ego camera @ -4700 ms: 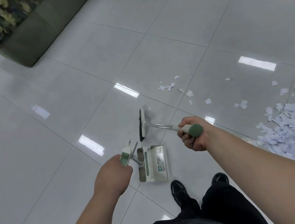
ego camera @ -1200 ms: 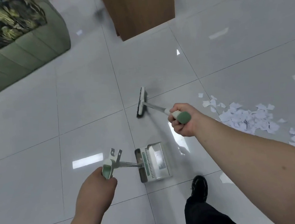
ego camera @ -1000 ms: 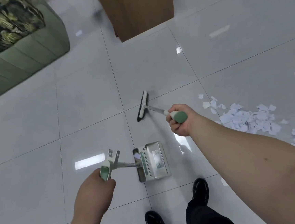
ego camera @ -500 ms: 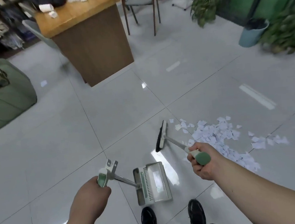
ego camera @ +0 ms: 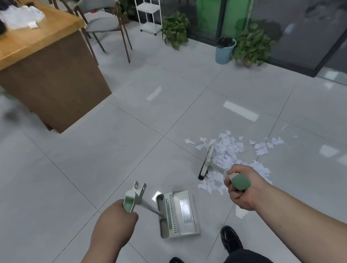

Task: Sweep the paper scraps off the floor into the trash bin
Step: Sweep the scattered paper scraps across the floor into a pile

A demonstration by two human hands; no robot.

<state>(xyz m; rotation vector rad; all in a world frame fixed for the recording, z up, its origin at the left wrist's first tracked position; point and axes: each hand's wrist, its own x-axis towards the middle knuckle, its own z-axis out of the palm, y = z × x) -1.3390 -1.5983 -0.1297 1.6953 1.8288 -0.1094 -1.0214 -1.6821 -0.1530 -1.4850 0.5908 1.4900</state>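
View: one camera only, worn on the person's head (wide-angle, taking in feet and far wall at once).
Facing: forward and down across the tiled floor [ego camera: 111, 149].
Near: shoes [ego camera: 230, 241] at the bottom edge, forearms [ego camera: 301, 214] reaching in from below.
Middle: paper scraps [ego camera: 226, 149] right of centre.
Far: counter [ego camera: 35, 45] upper left, trash bin [ego camera: 224, 52] and glass wall [ego camera: 305, 15] upper right.
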